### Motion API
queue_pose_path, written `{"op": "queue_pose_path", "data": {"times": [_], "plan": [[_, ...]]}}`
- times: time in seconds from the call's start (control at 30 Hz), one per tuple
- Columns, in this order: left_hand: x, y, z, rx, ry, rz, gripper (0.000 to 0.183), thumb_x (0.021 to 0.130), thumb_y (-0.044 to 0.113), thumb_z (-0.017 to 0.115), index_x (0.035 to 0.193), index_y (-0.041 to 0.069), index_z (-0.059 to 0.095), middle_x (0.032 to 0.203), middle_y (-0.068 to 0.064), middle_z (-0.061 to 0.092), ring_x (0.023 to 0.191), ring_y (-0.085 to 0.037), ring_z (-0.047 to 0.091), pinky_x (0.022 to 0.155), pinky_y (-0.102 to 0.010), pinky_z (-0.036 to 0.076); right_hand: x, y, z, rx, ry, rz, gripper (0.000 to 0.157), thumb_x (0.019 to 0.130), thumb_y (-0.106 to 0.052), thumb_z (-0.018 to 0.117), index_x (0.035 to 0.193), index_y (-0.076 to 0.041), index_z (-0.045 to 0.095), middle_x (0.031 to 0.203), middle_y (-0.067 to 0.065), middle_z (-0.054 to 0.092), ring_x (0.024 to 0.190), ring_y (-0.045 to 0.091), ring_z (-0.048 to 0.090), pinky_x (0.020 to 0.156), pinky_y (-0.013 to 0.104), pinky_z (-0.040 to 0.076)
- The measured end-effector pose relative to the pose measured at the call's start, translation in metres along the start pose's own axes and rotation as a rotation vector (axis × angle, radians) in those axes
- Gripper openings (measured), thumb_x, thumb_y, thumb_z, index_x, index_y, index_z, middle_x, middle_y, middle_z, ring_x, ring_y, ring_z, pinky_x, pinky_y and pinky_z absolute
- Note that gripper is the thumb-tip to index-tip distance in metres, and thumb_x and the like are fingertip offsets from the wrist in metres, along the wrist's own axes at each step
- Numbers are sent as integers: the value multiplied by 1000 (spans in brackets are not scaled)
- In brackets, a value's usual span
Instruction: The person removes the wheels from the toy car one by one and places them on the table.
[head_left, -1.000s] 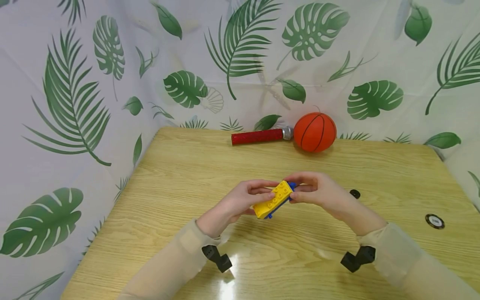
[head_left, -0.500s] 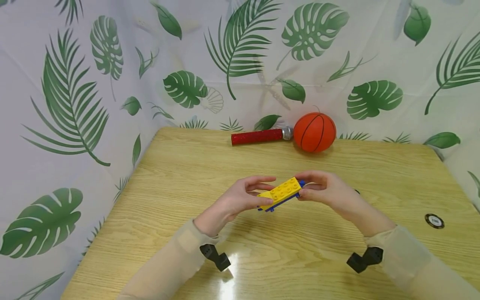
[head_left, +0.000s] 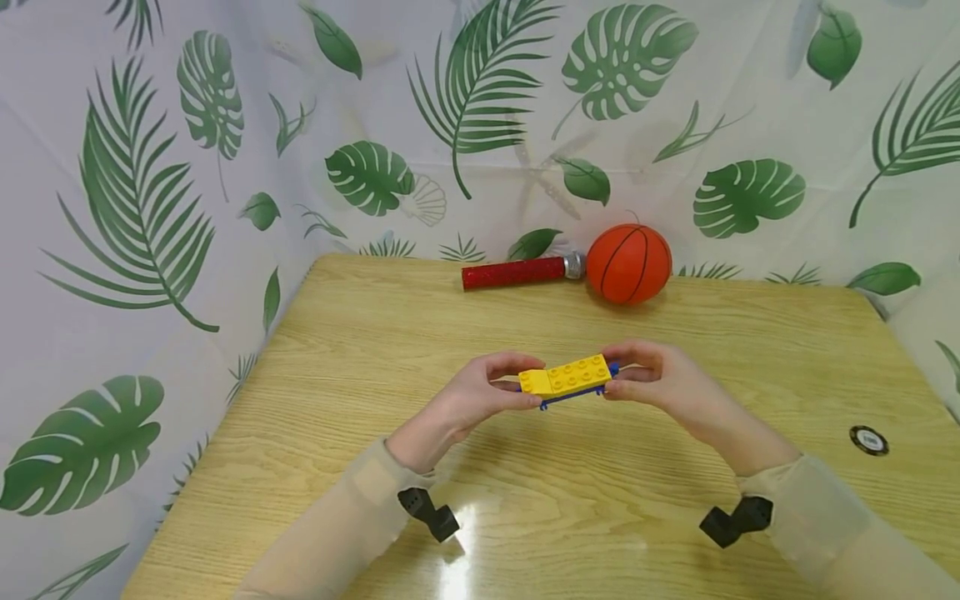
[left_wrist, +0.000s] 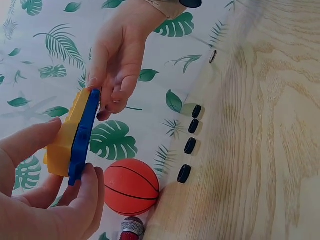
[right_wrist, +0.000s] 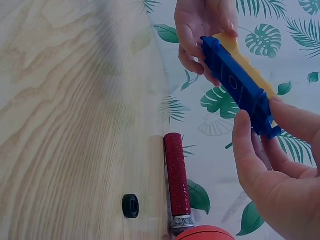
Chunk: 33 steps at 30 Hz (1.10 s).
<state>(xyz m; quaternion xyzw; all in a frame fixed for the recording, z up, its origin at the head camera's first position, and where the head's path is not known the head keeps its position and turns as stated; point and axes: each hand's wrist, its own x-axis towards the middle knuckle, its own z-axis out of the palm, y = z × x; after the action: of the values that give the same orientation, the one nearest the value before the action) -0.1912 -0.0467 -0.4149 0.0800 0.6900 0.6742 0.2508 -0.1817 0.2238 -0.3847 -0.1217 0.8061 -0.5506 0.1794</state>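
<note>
In the head view, a toy car body of building bricks (head_left: pixel 576 377), yellow with studs on top and a blue base beneath, is held above the middle of the table. My left hand (head_left: pixel 480 387) pinches its left end, where the yellow part slopes lower. At the other end, the fingers and thumb of my right hand (head_left: pixel 667 382) pinch the blue base and yellow side. The right wrist view shows the flat underside of the blue base (right_wrist: pixel 232 82), with no wheels on it. Several small black wheels (left_wrist: pixel 190 145) stand on the table in the left wrist view.
A red glittery microphone (head_left: pixel 517 273) lies at the back of the wooden table (head_left: pixel 375 333), its head touching or very near an orange toy basketball (head_left: pixel 628 263). A black-and-white round chip (head_left: pixel 868 440) lies at the right. Leaf-printed cloth (head_left: pixel 480 125) hangs behind the table.
The toy car body has turned from a steep slant to nearly level, its studded top tilting towards the head camera. My right hand has moved slightly right; its arm now covers a black wheel.
</note>
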Motion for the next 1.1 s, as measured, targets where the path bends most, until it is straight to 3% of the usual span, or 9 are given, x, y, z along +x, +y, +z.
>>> {"op": "queue_pose_path", "data": {"times": [0.17,0.4,0.63,0.9,1.1], "plan": [[1,-1,-1,22,34,-17,46,84,2,76,128,12,66,131,-6,62,103,-20,62,85,-23,55,-1,3,2,-14,4,-2,56,91,-16,73,136,6,48,125,21,58,98,9,66,86,21,56],[2,-3,-3,36,57,-1,43,85,5,77,126,12,67,128,-6,63,103,-22,62,86,-24,54,0,4,5,18,-8,0,54,90,-10,72,134,9,47,126,26,57,96,8,67,84,23,57],[3,-6,-6,55,47,24,43,84,2,77,126,8,67,129,-9,62,99,-19,63,83,-23,54,5,15,7,-74,-5,-23,47,88,-6,73,128,7,52,125,26,58,97,9,66,82,25,58],[9,-16,-6,88,83,-24,43,80,2,81,120,15,72,131,-4,61,98,-16,63,79,-23,55,11,30,12,-122,-15,24,46,87,-7,75,126,5,53,122,23,61,97,20,66,82,28,58],[11,-24,-5,129,101,-38,42,79,4,82,118,16,73,135,-5,60,99,-18,63,81,-25,54,16,40,15,-200,1,62,45,86,-10,77,124,1,57,119,20,63,94,21,67,84,35,58]]}}
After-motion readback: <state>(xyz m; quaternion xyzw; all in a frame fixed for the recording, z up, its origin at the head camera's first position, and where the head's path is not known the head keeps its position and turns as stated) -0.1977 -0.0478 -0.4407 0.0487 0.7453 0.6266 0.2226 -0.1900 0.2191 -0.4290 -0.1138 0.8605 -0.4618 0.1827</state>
